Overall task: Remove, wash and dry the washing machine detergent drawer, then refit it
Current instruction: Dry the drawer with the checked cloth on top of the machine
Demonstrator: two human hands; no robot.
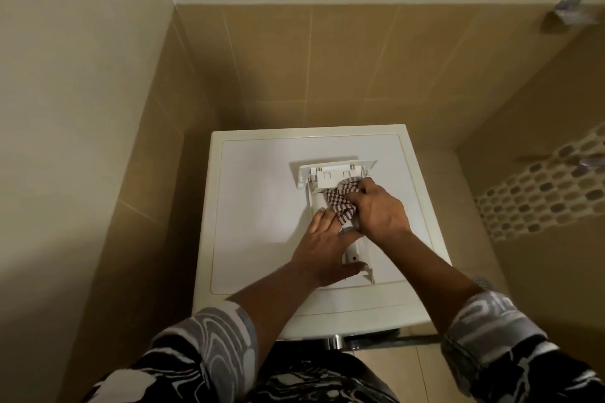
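The white detergent drawer (pixel 330 175) lies lengthwise on top of the white washing machine (pixel 262 206), its front panel pointing away from me. My right hand (pixel 379 206) grips a brown-and-white checked cloth (pixel 340 203) bunched inside the drawer's far compartments. My left hand (pixel 324 249) rests on the near part of the drawer with fingers spread, thumb along its near end, holding it down. Most of the drawer's middle is hidden under both hands and the cloth.
The machine stands in a corner of tan tiled walls (pixel 294 69). A metal fitting (pixel 571 11) is mounted high on the right wall, and a mosaic tile band (pixel 550 186) runs lower down. Tiled floor (pixel 393 366) shows below the machine's front edge.
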